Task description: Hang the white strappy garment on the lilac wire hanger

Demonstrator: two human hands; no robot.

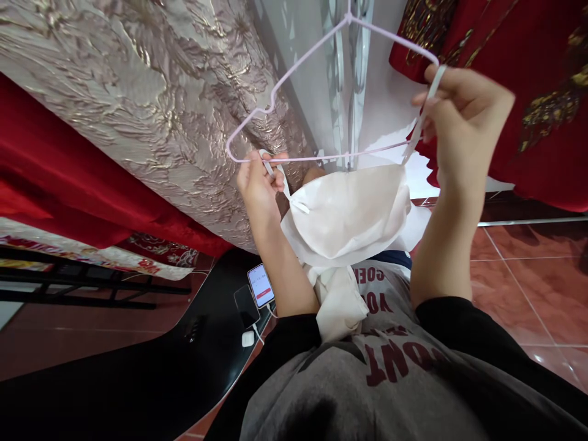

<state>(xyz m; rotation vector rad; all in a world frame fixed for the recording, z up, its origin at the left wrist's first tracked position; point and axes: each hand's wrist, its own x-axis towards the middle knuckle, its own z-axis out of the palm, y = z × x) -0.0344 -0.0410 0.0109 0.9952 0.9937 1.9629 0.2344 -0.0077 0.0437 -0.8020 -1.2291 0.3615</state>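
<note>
Holding a cream garment (351, 214) up to a lilac hanger (349, 18) by its two straps, with the work looking about half done.
From where I stand, the right hand (452, 107) has the right strap (433, 86) pinched in its fingers at the hanger's end, and that side seems nearly settled, though I can't tell whether the loop goes fully round. The left hand (260, 184) grips the left strap (285, 184) against the bottom bar near the corner; the shoulder notch above it carries no strap, so that side appears to be what's left. The garment hangs just below the bar, between the hands, before a grey shirt (395, 380). Two phones (260, 285) lie charging on the black tabletop (138, 361).
</note>
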